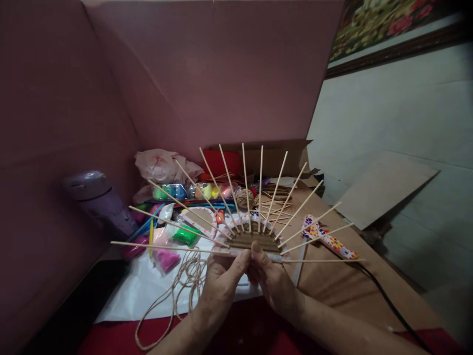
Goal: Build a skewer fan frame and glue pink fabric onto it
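Between my two hands is a half-round cardboard piece (254, 242) with several thin wooden sticks (261, 187) fanning out from its curved edge. My left hand (225, 276) grips its straight lower edge, thumb on the front face. My right hand (273, 281) pinches the same edge just beside it, the two thumbs nearly touching. The fingers behind the piece are mostly hidden. A loose coil of twine (190, 271) lies to the left of my left hand. Behind the sticks rests another cardboard piece with a pale patterned border (199, 219).
Clay packets, one green (185, 235) and one pink (167, 259), lie at left near a purple bottle (99, 202). A flower-patterned glue gun (328, 237) with a black cord lies right. Loose sticks (277, 209) and a twine ball (244, 197) are behind. A cardboard sheet (388, 187) leans against the wall.
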A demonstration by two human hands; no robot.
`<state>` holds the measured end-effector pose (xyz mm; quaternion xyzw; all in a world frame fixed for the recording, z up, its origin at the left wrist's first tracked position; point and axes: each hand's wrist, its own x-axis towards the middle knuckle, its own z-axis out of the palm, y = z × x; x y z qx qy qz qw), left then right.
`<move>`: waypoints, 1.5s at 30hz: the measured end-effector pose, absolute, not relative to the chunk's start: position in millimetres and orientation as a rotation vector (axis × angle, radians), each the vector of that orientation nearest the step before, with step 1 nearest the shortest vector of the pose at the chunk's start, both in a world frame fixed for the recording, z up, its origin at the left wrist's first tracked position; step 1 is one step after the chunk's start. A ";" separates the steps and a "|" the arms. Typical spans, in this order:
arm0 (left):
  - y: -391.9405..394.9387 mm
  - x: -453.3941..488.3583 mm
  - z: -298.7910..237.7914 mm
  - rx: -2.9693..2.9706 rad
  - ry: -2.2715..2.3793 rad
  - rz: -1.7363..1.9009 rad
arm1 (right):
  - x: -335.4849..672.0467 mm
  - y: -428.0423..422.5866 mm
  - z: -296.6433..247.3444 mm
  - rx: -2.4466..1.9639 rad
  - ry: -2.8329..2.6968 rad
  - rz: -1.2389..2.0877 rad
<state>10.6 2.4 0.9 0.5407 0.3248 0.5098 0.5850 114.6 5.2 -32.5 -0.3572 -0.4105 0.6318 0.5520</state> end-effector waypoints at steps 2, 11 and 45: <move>2.3 11.0 -0.1 1.287 0.757 1.183 | 114.3 5.1 -27.0 -0.832 -0.926 1.561; 4.1 10.4 2.5 1.213 0.739 1.266 | 113.7 9.2 -10.5 -0.666 -0.678 1.587; 14.6 -4.8 8.4 0.939 0.896 1.598 | 118.8 18.1 -11.8 -0.770 -0.422 1.423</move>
